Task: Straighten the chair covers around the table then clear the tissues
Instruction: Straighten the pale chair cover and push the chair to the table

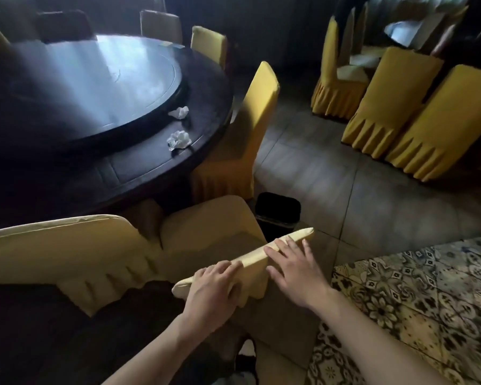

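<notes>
At the bottom centre of the head view, both hands rest on the top edge of the backrest of a chair in a pale yellow fabric cover [206,240]. The left hand [214,290] has its fingers curled over the top edge near the lower left corner of the backrest, gripping the fabric. The right hand [295,270] lies flat with fingers straight and spread, pressing on the top edge further toward the upper right corner. The two hands are apart, side by side along the same edge. The seat of this covered chair faces the round dark wooden surface [156,165].

Just left of it stands a second chair in a pale yellow pleated cover [59,245], its backrest top near the first chair's seat. A third chair in a bright yellow pleated cover [250,129] stands at the right rim of the surface, and a fourth yellow-covered chair [208,43] stands further round the rim.

A dark circular turntable [95,84] sits on the surface. One crumpled white tissue [179,112] lies at the turntable's near right edge. A second crumpled white tissue [179,139] lies on the outer ring of the surface, just beside the turntable rim and near the third chair.

A small black waste bin [278,209] stands on the grey tiled floor [372,195] between the first and third chairs. Several more yellow-covered chairs [395,107] are grouped at the upper right, well apart from the surface. A dark patterned carpet [417,301] covers the floor at the lower right.
</notes>
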